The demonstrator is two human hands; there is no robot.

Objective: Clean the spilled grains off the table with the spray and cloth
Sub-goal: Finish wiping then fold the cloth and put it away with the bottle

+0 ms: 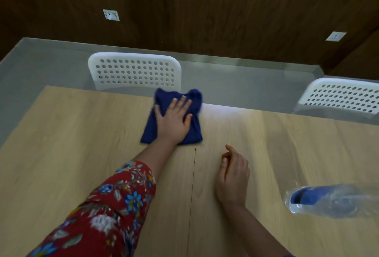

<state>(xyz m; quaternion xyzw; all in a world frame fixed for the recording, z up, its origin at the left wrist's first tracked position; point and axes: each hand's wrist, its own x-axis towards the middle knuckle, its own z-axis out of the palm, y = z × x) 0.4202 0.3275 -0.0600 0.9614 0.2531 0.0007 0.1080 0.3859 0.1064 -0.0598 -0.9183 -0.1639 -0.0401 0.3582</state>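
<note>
At far centre of the light wood-grain table, head view: the dark blue folded cloth lies with its long axis running near-to-far. Its far end reaches the table's far edge, just before a white perforated plastic chair back. The left hand presses flat on the cloth, fingers straight and slightly apart. The right hand rests on bare tabletop, apart from the cloth, with fingers loosely curled and holding nothing. Lower right: the clear plastic spray bottle with blue head, long axis left-right, blue end toward the right hand. The bottle is blurred and any label is unreadable.
</note>
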